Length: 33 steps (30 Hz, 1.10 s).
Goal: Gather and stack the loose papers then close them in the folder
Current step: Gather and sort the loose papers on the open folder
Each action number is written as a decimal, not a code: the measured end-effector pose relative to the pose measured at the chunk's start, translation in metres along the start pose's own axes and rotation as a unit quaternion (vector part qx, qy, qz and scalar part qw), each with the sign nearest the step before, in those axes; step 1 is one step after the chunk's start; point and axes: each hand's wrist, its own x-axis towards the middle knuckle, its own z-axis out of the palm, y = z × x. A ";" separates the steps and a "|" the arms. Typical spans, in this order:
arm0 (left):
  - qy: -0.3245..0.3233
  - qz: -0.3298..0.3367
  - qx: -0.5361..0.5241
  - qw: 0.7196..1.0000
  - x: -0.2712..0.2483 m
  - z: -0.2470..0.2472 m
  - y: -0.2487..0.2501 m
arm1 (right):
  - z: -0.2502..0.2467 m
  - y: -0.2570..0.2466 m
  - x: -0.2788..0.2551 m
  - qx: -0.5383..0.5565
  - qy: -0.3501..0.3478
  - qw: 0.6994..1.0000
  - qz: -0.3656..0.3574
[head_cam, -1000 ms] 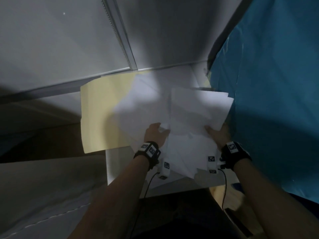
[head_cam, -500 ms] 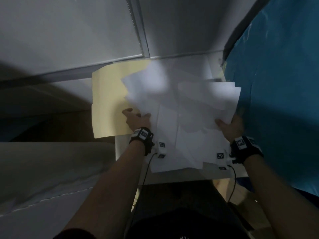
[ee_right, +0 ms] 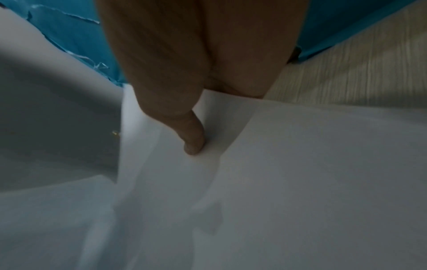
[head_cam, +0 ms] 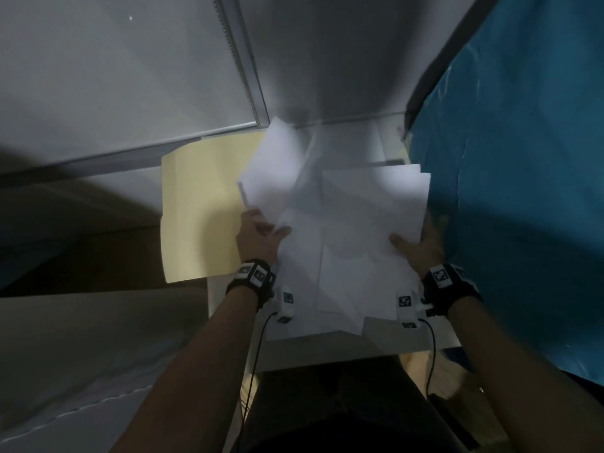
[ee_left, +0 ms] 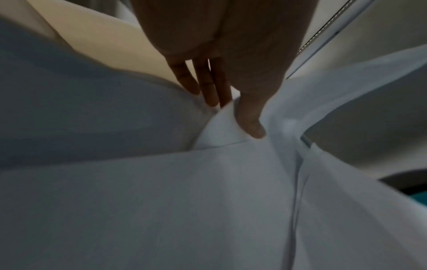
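While gripped only at two edges, fanned and ready to spill.
Seen from the head: loose white papers (head_cam: pixel 340 230) splayed at odd angles over the open manila folder (head_cam: pixel 199 210) on a small white table (head_cam: pixel 385 341); left hand (head_cam: pixel 258 233) pinching the left edge, right hand (head_cam: pixel 421 243) gripping the right. Risk judged: sheets sliding off the near table edge or toward the blue tarp (head_cam: pixel 523 191). From the left wrist: thumb (ee_left: pixel 251 120) over, fingers (ee_left: pixel 208 85) under, paper buckling, could crease. From the right wrist: thumb (ee_right: pixel 191 135) clamped on top sheets, corners uneven, fingers hidden beneath.
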 end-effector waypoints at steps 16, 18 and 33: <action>-0.032 0.002 0.009 0.999 -0.022 -0.011 -0.009 | -0.017 -0.038 0.001 -0.036 0.092 0.993 -0.058; -0.054 0.009 0.016 0.998 -0.027 -0.013 -0.016 | -0.025 -0.057 -0.002 -0.032 0.110 0.988 -0.106; -0.092 -0.055 -0.155 0.982 -0.044 -0.006 -0.023 | 0.092 -0.047 -0.010 -0.123 -0.154 0.977 -0.088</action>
